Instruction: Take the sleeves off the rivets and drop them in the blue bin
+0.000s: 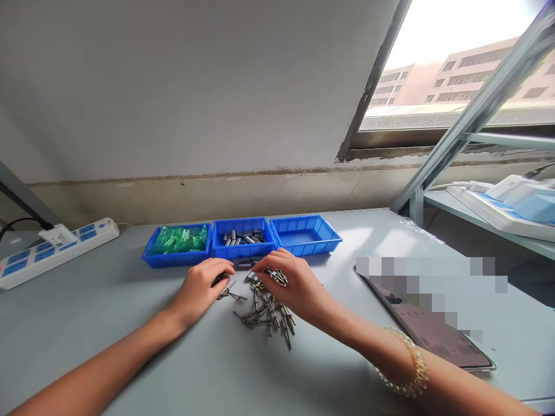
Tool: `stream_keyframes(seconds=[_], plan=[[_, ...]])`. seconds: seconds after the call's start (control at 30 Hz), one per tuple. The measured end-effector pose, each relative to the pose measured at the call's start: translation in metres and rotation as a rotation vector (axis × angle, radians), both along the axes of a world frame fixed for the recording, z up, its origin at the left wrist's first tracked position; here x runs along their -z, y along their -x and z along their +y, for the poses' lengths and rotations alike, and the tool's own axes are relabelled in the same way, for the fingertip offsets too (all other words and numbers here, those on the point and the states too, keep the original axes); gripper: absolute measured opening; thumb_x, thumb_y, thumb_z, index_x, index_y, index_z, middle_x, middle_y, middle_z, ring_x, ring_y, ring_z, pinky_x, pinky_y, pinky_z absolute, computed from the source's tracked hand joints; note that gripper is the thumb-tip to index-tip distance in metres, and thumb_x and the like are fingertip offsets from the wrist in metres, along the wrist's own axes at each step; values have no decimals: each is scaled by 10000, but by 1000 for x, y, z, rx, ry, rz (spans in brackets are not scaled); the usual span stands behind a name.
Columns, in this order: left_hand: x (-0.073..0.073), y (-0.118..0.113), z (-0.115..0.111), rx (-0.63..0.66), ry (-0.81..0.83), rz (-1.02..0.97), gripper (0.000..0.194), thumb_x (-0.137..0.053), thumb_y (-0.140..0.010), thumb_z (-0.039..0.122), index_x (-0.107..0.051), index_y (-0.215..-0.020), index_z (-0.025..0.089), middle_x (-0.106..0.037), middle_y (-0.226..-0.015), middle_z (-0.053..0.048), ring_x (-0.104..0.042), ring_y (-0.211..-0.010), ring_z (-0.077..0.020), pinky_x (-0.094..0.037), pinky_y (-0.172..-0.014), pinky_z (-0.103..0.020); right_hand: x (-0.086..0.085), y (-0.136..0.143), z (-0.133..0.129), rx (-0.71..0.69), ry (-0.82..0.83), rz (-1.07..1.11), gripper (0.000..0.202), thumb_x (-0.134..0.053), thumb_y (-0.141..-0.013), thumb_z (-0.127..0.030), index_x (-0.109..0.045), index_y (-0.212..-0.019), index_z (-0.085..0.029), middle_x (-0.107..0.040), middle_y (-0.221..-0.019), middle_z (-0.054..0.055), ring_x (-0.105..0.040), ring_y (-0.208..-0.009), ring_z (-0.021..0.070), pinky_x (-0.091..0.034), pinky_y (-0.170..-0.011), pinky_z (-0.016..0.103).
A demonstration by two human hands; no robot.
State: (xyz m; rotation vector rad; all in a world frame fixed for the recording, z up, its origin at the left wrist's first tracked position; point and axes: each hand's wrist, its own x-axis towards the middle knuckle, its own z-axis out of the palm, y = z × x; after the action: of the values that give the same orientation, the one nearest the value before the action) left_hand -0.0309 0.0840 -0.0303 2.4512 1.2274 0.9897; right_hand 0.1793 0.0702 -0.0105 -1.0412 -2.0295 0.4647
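My left hand (200, 289) is closed, its fingers curled around some small dark metal pieces (219, 279) that show only in part. To its right, my right hand (299, 283) reaches over a loose pile of blind rivets (271, 312), thumb and fingers drawn together; what lies between the fingertips is hidden. A few more rivets (234, 294) lie beside my left fingertips. Just behind the hands stands a blue bin (245, 251) with short dark metal cylinders (245, 237) in it. Similar cylinders (245, 263) lie on the table before that bin, partly covered by my right hand.
A blue bin (177, 259) on the left holds a green plastic bag (180, 238) with white pieces. Another blue bin (306, 248) stands on the right. A phone-like device (433, 335) lies right of my forearm. Power strips (60, 248) sit at the left and on the right shelf.
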Motion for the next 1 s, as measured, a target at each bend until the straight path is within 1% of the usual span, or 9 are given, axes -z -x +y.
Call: stream_keyframes(seconds=[0.23, 0.4, 0.5, 0.63, 0.67, 0.73, 0.8, 0.87, 1.0], plan=[[-7, -8, -16, -3, -43, -167, 156, -577, -817, 92, -659, -901, 194, -733, -891, -38, -684, -829, -182, -528, -784, -290, 2, 7, -9, 8, 322, 76, 200, -577, -782, -157, -654, -966, -176, -691, -780, 22, -615, -683, 137, -490, -625, 252], [-8, -16, -23, 20, 0, -235, 148, -598, -799, 81, -664, -879, 188, -734, -862, -33, -692, -796, -167, -548, -734, -255, 7, 12, -9, -37, 434, 162, 185, -601, -770, -206, -677, -936, -179, -708, -773, 23, -622, -679, 144, -488, -606, 252], [-11, -18, -26, 32, 23, -248, 159, -605, -793, 81, -666, -884, 197, -739, -898, -38, -696, -835, -174, -555, -756, -262, 10, 13, -8, -67, 467, 263, 138, -592, -758, -201, -688, -852, -168, -697, -708, 19, -611, -642, 141, -476, -581, 252], [-14, -17, -31, -6, 10, -257, 185, -595, -798, 96, -679, -918, 209, -708, -1093, -75, -624, -1074, -233, -478, -954, -372, 10, 11, -7, -23, 419, 319, 127, -597, -751, -218, -680, -830, -164, -671, -693, 22, -589, -638, 143, -475, -576, 265], [-14, -17, -33, -29, 27, -271, 188, -597, -798, 107, -680, -929, 213, -706, -1099, -74, -621, -1077, -239, -473, -961, -386, 9, 11, -7, -14, 403, 326, 127, -599, -753, -226, -676, -834, -165, -667, -697, 23, -585, -638, 143, -476, -573, 266], [-13, -17, -36, -75, 137, -328, 182, -613, -794, 140, -676, -944, 219, -726, -1022, -57, -671, -950, -223, -523, -881, -364, 7, 10, -9, -19, 383, 340, 122, -597, -763, -231, -667, -840, -168, -666, -712, 23, -584, -641, 141, -482, -578, 265], [-13, -18, -41, -103, 319, -417, 157, -640, -780, 175, -677, -927, 214, -739, -923, -36, -698, -805, -195, -559, -780, -317, 6, 11, -12, -36, 364, 336, 105, -586, -778, -222, -656, -837, -171, -656, -708, 16, -582, -639, 133, -482, -582, 257], [-13, -21, -45, -98, 509, -520, 117, -654, -768, 200, -685, -882, 200, -746, -868, -30, -704, -795, -194, -557, -768, -297, 5, 12, -16, -47, 304, 309, 81, -583, -783, -196, -646, -829, -176, -629, -693, 3, -569, -636, 125, -472, -581, 246], [-19, -28, -53, 63, 848, -650, 104, -675, -753, 239, -701, -833, 176, -753, -787, -29, -700, -775, -200, -539, -744, -285, 5, 17, -26, -114, 66, 192, 69, -626, -752, -124, -613, -748, -191, -565, -672, -16, -534, -639, 118, -447, -581, 234]])
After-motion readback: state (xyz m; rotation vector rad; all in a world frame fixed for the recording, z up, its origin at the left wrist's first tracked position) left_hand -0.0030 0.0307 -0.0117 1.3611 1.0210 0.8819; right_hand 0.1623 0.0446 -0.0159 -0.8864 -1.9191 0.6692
